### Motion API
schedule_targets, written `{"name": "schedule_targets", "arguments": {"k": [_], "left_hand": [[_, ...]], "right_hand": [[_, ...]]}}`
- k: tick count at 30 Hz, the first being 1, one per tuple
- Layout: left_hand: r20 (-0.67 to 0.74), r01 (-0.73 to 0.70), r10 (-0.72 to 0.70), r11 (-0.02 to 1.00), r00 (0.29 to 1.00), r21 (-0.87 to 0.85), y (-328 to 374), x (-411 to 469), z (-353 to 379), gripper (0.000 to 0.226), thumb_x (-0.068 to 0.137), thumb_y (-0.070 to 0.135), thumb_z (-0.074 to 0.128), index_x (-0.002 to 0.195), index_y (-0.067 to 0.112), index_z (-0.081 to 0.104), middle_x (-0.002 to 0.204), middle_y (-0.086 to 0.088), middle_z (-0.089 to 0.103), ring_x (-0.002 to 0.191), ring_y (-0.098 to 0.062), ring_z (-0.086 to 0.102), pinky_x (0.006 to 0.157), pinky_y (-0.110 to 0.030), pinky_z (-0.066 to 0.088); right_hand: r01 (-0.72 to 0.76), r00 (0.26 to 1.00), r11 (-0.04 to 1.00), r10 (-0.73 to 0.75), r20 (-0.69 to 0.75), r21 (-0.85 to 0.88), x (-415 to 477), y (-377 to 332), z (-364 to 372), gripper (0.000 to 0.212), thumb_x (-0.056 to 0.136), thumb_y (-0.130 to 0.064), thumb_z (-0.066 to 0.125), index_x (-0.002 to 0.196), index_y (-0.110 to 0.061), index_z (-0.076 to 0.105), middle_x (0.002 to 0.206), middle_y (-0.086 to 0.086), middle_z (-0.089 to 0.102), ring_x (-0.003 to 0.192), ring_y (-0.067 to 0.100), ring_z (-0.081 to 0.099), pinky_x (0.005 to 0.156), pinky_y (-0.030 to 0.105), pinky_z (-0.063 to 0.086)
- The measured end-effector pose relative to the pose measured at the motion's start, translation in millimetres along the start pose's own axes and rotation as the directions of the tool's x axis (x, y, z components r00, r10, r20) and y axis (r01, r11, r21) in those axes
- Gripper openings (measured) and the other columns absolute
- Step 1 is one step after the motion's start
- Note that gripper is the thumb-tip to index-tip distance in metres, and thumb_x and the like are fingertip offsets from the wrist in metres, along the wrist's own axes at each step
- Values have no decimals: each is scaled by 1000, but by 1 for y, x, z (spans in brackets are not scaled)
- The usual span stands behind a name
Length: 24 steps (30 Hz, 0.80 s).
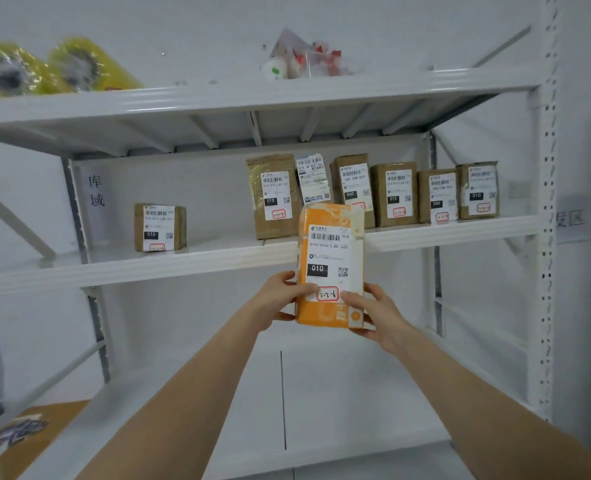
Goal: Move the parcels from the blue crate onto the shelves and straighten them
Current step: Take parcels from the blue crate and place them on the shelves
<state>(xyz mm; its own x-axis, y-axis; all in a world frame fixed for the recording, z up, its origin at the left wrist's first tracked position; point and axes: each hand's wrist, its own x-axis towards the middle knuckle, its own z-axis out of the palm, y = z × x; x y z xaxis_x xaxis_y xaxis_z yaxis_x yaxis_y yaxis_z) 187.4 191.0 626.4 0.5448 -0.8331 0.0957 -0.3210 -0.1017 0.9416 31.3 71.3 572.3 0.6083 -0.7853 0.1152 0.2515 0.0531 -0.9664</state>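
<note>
Shelves [148, 268], apparently metal, against white wall [183, 22]

the left hand [280, 299] and right hand [373, 313] grip the lower edges of an upright orange parcel [330, 265]. on the middle shelf [114, 268] a row of labelled parcels [394, 195] stands at 1 o'clock and a lone brown parcel [159, 227] at 10 o'clock.
</note>
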Motion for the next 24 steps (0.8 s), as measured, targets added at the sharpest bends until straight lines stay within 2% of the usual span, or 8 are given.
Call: {"name": "schedule_targets", "arguments": {"k": [2,6,8,10,13,19,24], "left_hand": [[7,-29,29,999,1000,-26,10,0,-5,65,76,38,76,132,24,47,116,2,65,107,-19,61,85,-44,54],[-11,-109,109,991,994,-79,34,-2,-16,53,79,39,74,125,26,52,112,3,68,106,-19,63,87,-45,54],[-36,-154,151,984,988,-91,47,-5,-23,45,81,39,71,121,27,56,111,3,68,107,-20,63,89,-47,53],[-55,-183,178,978,982,-100,59,-6,-32,46,83,40,69,125,26,55,113,3,67,107,-20,63,91,-47,52],[-95,-207,195,970,976,-127,75,-5,-48,52,86,39,66,132,23,49,114,1,67,102,-20,64,81,-42,55],[-175,-236,215,966,961,-108,96,-6,-82,50,90,39,59,136,25,45,97,8,64,86,-12,62,63,-31,53],[-242,-247,216,963,946,-105,99,-3,-95,46,93,36,56,136,25,44,97,8,63,91,-16,62,75,-37,54]], "right_hand": [[38,999,999,-38,-1,-19,-2,-15,6,49,76,-25,79,117,-28,52,90,-3,74,84,16,69,70,36,54],[112,993,993,-113,-28,-36,-3,-46,18,49,79,-30,77,120,-23,51,96,0,72,89,19,68,77,39,54],[142,989,989,-144,-41,-41,-2,-60,27,49,80,-31,76,121,-22,51,97,1,71,89,19,68,78,39,55],[176,983,984,-178,-48,-41,-1,-73,38,49,80,-33,75,121,-20,51,99,2,71,88,19,68,75,38,55],[224,972,973,-227,-55,-58,2,-91,57,50,81,-35,75,122,-19,50,105,3,70,88,18,68,74,37,56],[268,963,962,-269,-16,-57,8,-114,96,45,83,-35,73,118,-21,49,111,-1,67,89,15,67,73,37,55],[272,962,962,-272,4,-24,15,-119,115,44,83,-31,73,120,-21,50,109,0,68,87,16,67,74,37,55]]}}
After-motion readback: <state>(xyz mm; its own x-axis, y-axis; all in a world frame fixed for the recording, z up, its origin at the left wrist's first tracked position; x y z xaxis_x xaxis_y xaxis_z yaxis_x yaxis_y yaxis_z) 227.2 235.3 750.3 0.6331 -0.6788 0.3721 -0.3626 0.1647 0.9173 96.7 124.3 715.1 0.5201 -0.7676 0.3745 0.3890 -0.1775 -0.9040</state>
